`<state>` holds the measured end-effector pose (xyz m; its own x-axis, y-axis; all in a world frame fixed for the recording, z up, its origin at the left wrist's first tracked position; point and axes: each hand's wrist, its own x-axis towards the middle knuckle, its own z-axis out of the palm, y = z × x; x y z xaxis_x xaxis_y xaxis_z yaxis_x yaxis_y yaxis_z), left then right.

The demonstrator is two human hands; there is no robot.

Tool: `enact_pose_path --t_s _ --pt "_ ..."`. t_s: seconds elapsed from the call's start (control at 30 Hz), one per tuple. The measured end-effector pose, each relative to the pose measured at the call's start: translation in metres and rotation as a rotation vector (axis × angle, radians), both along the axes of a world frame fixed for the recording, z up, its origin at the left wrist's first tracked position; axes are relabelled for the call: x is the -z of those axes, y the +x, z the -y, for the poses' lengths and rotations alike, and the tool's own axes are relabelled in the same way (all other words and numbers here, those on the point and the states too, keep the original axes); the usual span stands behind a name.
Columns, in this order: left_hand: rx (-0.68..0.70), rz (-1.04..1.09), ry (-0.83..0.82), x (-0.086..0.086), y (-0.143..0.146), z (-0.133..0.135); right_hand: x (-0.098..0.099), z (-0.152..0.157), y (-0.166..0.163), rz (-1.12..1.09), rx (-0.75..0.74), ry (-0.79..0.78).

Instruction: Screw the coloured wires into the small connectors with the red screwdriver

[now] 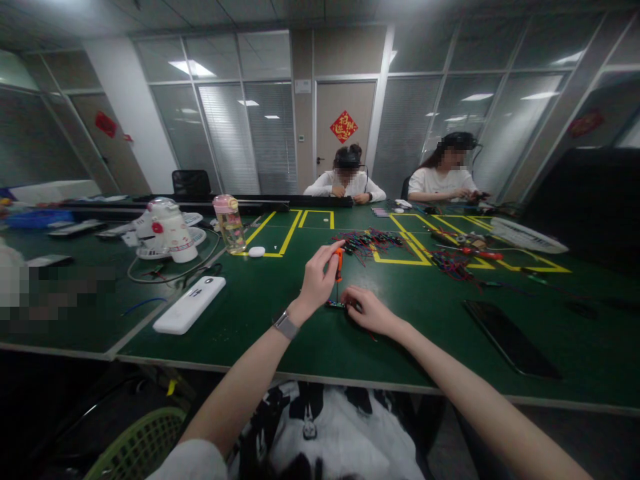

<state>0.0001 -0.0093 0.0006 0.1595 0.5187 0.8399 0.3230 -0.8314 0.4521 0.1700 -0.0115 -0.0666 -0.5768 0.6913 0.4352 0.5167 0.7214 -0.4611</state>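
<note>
My left hand (pixel 321 275) is closed around the orange handle of a screwdriver (pixel 339 267). The screwdriver stands nearly upright, its thin shaft pointing down at a small dark part with wires (pixel 336 305) on the green table. Fingers of my right hand (pixel 369 311) curl against the right side of that part and hold it; its exact kind is too small to make out. Just beyond my hands lies a heap of red, black and blue wired pieces (pixel 375 241).
A white power bank (pixel 190 305) lies to the left, a black phone (pixel 510 337) to the right. A clear bottle (pixel 230 225) and a white jug (pixel 173 230) stand at left. More wires (pixel 453 263) lie at right. Two people sit across the table, and another person's sleeve shows at far left.
</note>
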Motion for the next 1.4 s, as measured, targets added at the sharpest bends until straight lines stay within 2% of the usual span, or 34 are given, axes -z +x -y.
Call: enact_pose_path --t_s 0.33,0.63,1.0,1.27,1.4 --pt "-0.087 0.011 0.048 -0.0006 0.0012 0.0011 -0.0003 0.0004 -0.0001 0.003 -0.002 -0.003" --pt "0.012 0.004 -0.002 0.0003 -0.0001 0.0014 -0.0010 0.0009 0.0000 0.002 -0.010 -0.005" --pt "-0.080 -0.013 0.041 -0.0011 0.0008 0.0025 -0.0011 0.0012 -0.0005 0.004 -0.003 -0.006" --pt "0.011 -0.035 0.031 0.0000 -0.0001 0.0035 0.0002 -0.0002 0.0000 0.006 -0.005 -0.002" --pt "0.008 -0.003 0.033 -0.0007 -0.0002 0.0023 0.0006 -0.0001 0.0000 0.002 -0.003 -0.010"
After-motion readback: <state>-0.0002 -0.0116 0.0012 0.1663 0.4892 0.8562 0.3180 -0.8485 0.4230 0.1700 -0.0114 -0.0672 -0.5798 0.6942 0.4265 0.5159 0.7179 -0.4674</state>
